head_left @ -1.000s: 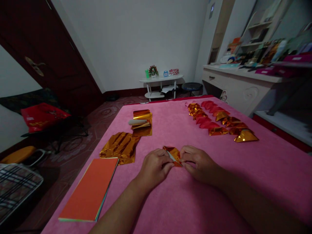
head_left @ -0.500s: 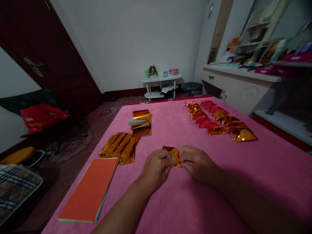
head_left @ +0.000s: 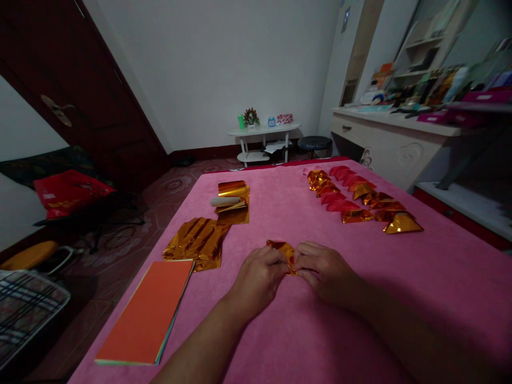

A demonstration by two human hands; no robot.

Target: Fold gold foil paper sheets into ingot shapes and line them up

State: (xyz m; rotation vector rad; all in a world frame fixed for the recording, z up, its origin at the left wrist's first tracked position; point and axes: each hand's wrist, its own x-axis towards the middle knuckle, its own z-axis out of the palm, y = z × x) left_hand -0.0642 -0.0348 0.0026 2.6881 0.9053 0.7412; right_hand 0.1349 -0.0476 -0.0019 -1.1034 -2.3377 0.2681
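A small piece of gold foil paper (head_left: 283, 247) lies partly folded on the pink cloth, between my two hands. My left hand (head_left: 262, 271) pinches its left side, fingertips bent down over the near edge. My right hand (head_left: 323, 269) pinches the right side, its fingers close to those of the left. The fingers hide the near part of the foil. To the left are crumpled gold foil sheets (head_left: 198, 240), and behind them a stack of gold foil (head_left: 236, 213) with a rolled-over sheet. A stack of coloured paper (head_left: 150, 309), orange on top, lies nearest the left edge.
Rows of folded gold and red foil pieces (head_left: 358, 215) sit at the right back of the pink-covered table (head_left: 280, 330). Beyond stand a small white table (head_left: 264, 128), a dark stool (head_left: 314, 142) and a cluttered white dresser (head_left: 392, 130). A red bag (head_left: 72, 192) is at left.
My fingertips have drawn slightly closer together over the foil, covering more of its near part. Everything else looks the same.
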